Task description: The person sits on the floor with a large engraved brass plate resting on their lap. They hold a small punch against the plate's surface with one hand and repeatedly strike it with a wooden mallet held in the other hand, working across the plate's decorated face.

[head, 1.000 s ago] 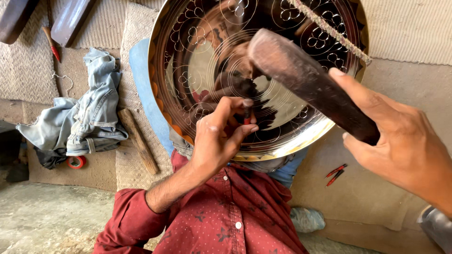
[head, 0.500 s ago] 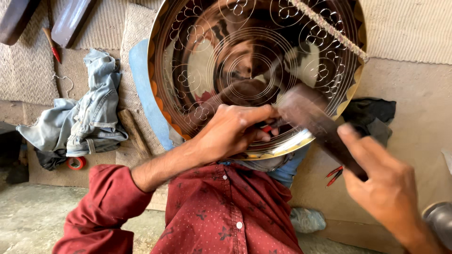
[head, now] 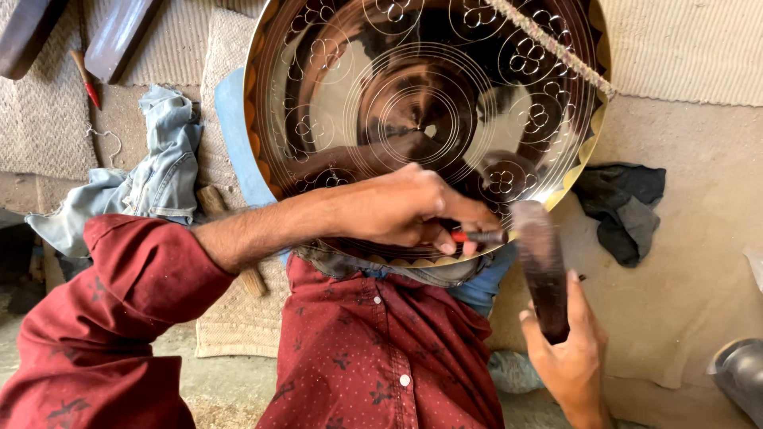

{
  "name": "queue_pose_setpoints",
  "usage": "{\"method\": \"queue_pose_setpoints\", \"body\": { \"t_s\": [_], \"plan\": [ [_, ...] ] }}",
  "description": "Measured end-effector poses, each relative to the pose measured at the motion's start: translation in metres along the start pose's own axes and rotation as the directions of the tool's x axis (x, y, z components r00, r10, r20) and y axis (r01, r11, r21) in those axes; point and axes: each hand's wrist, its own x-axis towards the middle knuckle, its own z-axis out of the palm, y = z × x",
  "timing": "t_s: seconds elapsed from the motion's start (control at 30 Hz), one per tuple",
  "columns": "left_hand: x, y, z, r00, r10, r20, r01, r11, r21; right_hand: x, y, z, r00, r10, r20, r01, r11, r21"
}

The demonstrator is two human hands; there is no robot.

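Observation:
A large shiny round metal tray (head: 381,87) with engraved circles and flower patterns leans upright against my lap. My left hand (head: 405,208) grips a small red-handled chisel (head: 477,236) whose tip rests at the tray's lower right rim. My right hand (head: 568,357) holds a dark wooden mallet (head: 542,266) by its handle; the mallet head stands blurred just right of the chisel's end. A twisted cord (head: 556,48) runs across the tray's upper right edge.
Crumpled blue denim cloth (head: 143,187) lies at the left, a dark cloth (head: 624,202) at the right. A wooden stick (head: 230,238) lies under my left arm, a red-tipped tool (head: 86,79) at the upper left. Woven mats (head: 48,127) cover the ground.
My left hand has shifted right along the tray's lower rim with the chisel. The mallet has swung down from high at the right to just beside the chisel.

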Motion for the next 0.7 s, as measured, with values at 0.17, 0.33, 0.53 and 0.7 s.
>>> {"method": "queue_pose_setpoints", "body": {
  "t_s": [0.17,0.33,0.53,0.7],
  "plan": [
    [0.006,-0.004,-0.002,0.996,0.057,0.073,-0.059,0.998,0.032,-0.013,0.002,0.008,0.983,0.124,-0.135,-0.086,0.963,0.255],
    [0.014,-0.004,-0.004,0.98,0.057,0.189,-0.062,0.998,0.02,-0.022,-0.006,0.006,0.909,0.156,-0.387,0.075,0.852,0.518],
    [0.013,0.003,-0.01,0.969,0.014,0.246,-0.043,0.993,0.114,-0.013,0.002,0.008,0.969,-0.047,-0.243,0.035,0.998,-0.054],
    [0.004,0.006,-0.007,0.992,0.123,0.036,-0.125,0.989,0.076,-0.003,-0.004,0.017,0.962,0.097,-0.257,0.007,0.926,0.376]
  ]
}}
